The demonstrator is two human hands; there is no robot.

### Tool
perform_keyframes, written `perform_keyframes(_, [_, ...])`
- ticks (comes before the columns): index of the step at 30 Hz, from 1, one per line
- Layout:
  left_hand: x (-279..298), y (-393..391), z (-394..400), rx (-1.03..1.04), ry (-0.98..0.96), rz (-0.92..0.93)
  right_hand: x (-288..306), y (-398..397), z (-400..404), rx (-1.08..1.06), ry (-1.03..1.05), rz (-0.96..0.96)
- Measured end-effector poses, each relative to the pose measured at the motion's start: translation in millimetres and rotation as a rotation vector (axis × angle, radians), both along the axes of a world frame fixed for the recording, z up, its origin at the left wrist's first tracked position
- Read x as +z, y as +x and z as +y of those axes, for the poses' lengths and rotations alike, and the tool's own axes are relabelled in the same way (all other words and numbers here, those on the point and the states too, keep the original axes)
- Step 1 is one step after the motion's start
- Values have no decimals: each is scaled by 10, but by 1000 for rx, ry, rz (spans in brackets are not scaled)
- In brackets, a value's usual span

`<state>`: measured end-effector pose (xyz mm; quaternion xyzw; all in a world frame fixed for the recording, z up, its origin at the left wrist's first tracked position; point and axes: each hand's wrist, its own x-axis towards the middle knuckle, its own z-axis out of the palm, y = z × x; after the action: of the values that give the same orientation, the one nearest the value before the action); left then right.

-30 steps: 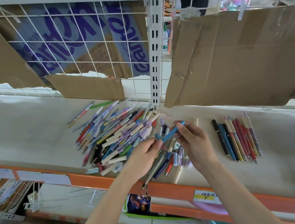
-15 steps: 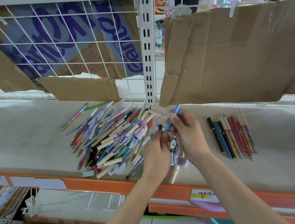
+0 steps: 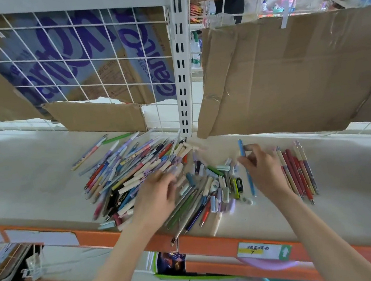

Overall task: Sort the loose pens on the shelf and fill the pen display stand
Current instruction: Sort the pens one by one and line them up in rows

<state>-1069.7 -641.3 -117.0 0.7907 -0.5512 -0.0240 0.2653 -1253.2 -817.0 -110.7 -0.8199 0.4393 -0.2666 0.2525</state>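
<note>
Currently, your right hand pinched a blue pen clear of the loose pile, bound for the sorted row; left hand spread, raking.

Shelf-edge label, yellow/white w/ green arrow, on orange rail: numeral 7 legible; handwritten characters above it not readable. Cardboard sheet behind wire grid: large purple brand lettering, upside down, approx. "Gent…"; small print illegible. Pen markings too small to read.

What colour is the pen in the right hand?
Light blue: the pen held by the right hand, seen in the head view.
</note>
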Motion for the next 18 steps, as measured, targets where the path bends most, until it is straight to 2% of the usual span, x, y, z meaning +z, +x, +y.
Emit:
perform_keyframes(6, [-28, 212, 37, 145, 57, -64, -246, -215, -143, -91, -83, 423])
perform_keyframes(15, [-108, 173, 6, 111, 36, -76, -264, -202, -96, -51, -167, 406])
perform_keyframes(18, [-111, 174, 13, 115, 52, -106, -235, -187, -95, -128, -148, 456])
